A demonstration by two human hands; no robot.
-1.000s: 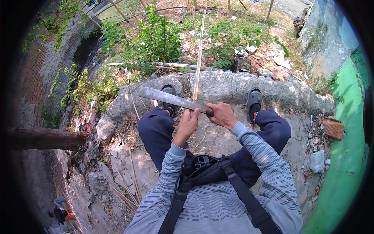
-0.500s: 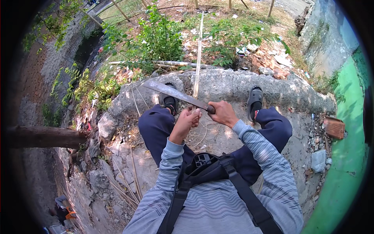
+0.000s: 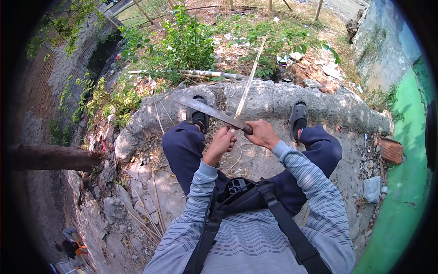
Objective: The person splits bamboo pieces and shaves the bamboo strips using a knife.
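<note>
My right hand (image 3: 263, 134) is closed around the dark handle of a machete (image 3: 207, 110), its broad blade pointing away to the left. In my left hand (image 3: 221, 145) the near end of a long, pale bamboo strip (image 3: 250, 81) is pinched. The strip runs outward from the fingers and leans to the right at its far end. Blade and strip cross just beyond my left fingertips, close to the handle. Whether the edge is cutting into the strip cannot be made out.
My feet in dark clogs (image 3: 299, 116) rest at a rough stone ledge (image 3: 264, 98). Leafy plants (image 3: 187, 45) and litter lie beyond it. Thin strips (image 3: 157, 201) lie at the left, near a trunk (image 3: 54, 158). At right are an orange-brown basket (image 3: 390, 150) and green-painted surface (image 3: 406, 182).
The bamboo strip's far end has swung to the right and come lower, so the strip slants more. My left hand has turned slightly with it; the machete has barely shifted.
</note>
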